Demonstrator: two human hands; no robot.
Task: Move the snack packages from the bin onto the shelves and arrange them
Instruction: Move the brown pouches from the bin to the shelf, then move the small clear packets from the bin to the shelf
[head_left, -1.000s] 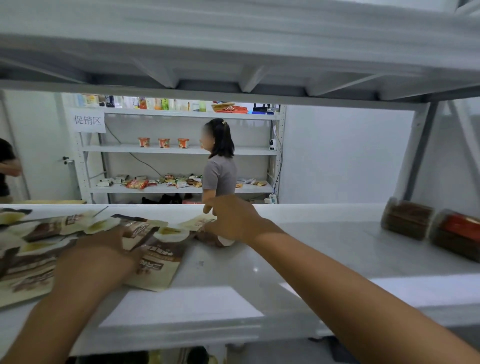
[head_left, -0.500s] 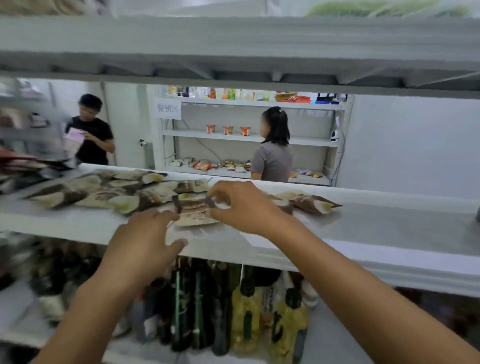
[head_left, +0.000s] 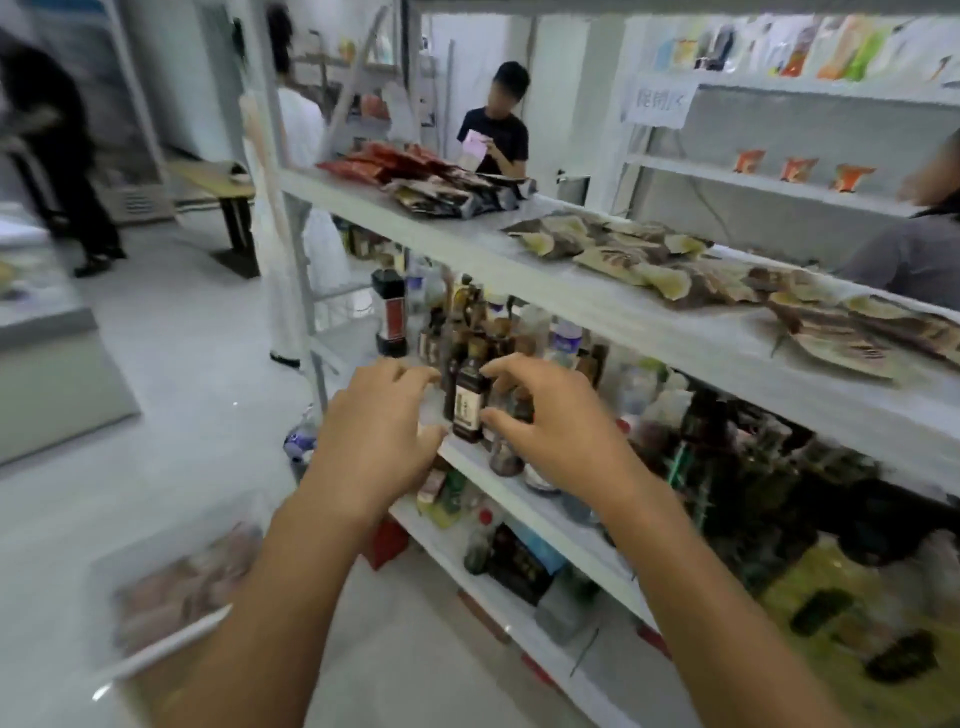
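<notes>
Since both grips hold nothing, they are free to take the next snack pack. The left grip (head_left: 374, 431) and the right grip (head_left: 550, 415) hang side by side in the air. Their fingers are bent a little and loose, not closed on anything. Just past them, between the two, a dark bottle (head_left: 470, 400) stands on the middle shelf (head_left: 571, 545) with lots of other bottles. The grips do not seem to touch it, and it is not part of the job.

The bin (head_left: 182, 582) sits on the floor, near and to the left, beside the left arm. It is see-through and blurry, with pinkish packs inside. I cannot tell how many.

Up on the right, the top shelf (head_left: 675, 332) has a row of brown and yellow snack packs (head_left: 675, 270) lying flat, one partly over the next. Farther left on it is a heap of red and dark packs (head_left: 431, 182).

I think the packs are light, thin and floppy, with smooth, slippery skin. They will bend and slide, and the food inside may crack if squeezed. A good hold is likely a soft pinch on the flat sealed edge, or a flat hand under a few at once.
</notes>
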